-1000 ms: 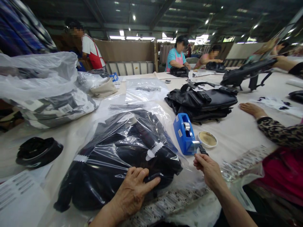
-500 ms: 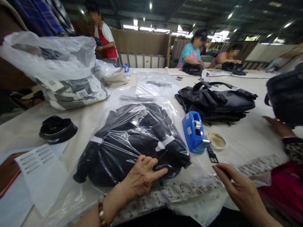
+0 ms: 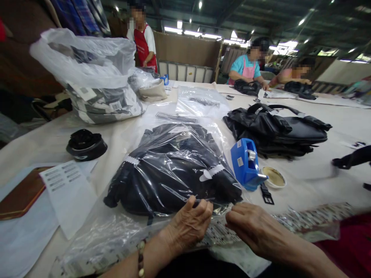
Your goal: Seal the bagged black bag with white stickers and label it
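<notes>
Bag (image 3: 165, 181) is lying on the table (image 3: 307, 181) inside clear plastic (image 3: 95, 231), just beyond the fingers of both hands. The plastic is reaching past the bag on its near side. The left hand (image 3: 191, 224) is resting there, its fingers bent and touching the plastic, with the tips right at the bag's near edge; whether they are gripping a fold, I cannot tell. The right hand (image 3: 257, 227) is sitting just beside the bag's near right corner, fingers and thumb drawn in together at the plastic; what they are pinching, if anything, is not showing. A narrow gap is separating the two hands.

Beyond the right hand, a blue dispenser (image 3: 245, 166) is standing beside the bag, with a dish (image 3: 274, 177) and a buckle (image 3: 267, 196) lying next to it. A second bag (image 3: 281, 127) is lying behind these. On the left, a sheet (image 3: 69, 197) is overlapping a brown panel (image 3: 23, 193), and a sack (image 3: 95, 61) is standing farther back.
</notes>
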Demonstrator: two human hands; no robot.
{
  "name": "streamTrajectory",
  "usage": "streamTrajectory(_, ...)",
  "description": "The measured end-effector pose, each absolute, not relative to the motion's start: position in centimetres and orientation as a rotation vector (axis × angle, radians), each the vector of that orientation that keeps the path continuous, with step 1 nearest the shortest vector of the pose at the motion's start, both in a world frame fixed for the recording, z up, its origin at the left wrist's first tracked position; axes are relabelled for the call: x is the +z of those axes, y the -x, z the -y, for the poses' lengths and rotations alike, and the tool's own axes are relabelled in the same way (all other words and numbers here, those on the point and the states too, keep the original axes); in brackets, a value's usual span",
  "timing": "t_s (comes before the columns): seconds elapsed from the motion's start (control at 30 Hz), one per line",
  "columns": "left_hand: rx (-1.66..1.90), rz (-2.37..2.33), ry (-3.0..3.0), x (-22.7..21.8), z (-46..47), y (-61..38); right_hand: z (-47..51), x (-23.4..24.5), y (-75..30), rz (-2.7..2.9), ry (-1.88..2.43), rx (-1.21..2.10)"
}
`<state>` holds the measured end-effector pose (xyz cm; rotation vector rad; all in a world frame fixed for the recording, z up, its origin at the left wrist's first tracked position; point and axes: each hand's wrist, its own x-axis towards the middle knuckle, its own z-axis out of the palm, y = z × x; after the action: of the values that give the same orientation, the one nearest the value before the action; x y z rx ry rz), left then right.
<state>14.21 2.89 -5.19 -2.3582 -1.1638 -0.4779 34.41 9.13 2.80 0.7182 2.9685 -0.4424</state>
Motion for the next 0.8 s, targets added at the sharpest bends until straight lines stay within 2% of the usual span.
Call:
streamTrajectory(0.23,-0.404,1.186,2.293,-5.7,-2.0,-15.4,-9.0,3.2,-34.7,-2.852,-0.796,-0.403)
streamTrajectory(0.53,-0.727,1.232,2.425,-6.5,-3.0,-14.9,-10.0,2.9,-34.3,-2.937,-0.732,-0.267)
streamTrajectory(0.8,-0.701,1.273,2.668,-5.6,-4.1,-14.0,-11.4,2.9,-31.6,-2.862,-0.617,0.013)
